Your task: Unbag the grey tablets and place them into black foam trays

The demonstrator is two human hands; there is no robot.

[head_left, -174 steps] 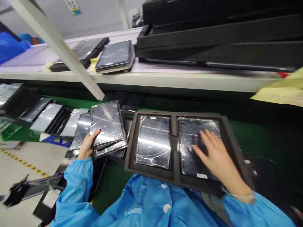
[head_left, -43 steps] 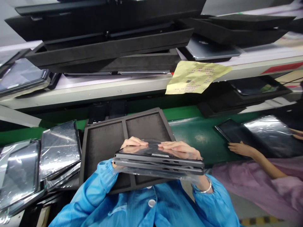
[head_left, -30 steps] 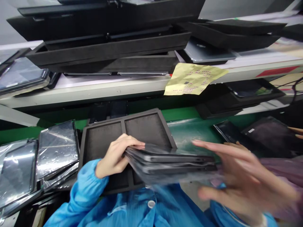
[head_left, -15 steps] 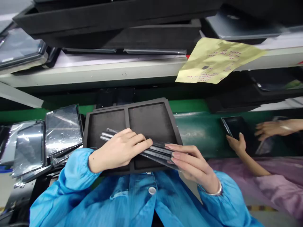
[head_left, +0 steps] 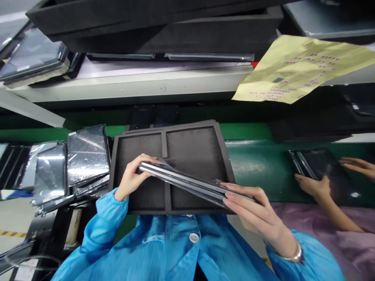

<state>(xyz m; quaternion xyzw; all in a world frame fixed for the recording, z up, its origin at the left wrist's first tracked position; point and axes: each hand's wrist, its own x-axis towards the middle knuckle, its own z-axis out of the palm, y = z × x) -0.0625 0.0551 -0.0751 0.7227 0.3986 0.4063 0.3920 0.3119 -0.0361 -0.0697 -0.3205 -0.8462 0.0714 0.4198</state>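
Two thin dark tablets in clear wrap [head_left: 187, 182] are stacked and held edge-on above a black foam tray [head_left: 164, 144] with two empty compartments. My left hand [head_left: 131, 180] grips the stack's left end, fingers curled over its top. My right hand [head_left: 254, 214] holds the right end, fingers along the edge. The stack tilts down to the right.
Several wrapped tablets [head_left: 86, 154] lie piled left of the tray. A shelf [head_left: 131, 84] above carries stacked black trays [head_left: 164, 23] and a yellow sheet [head_left: 299, 66]. At the right, another person's hands [head_left: 315, 185] rest on a tablet over the green belt [head_left: 258, 168].
Earlier the tablets lay in the tray. I have since lifted them and gathered them into one stack. My left hand has slid from the top of the stack to its left end.
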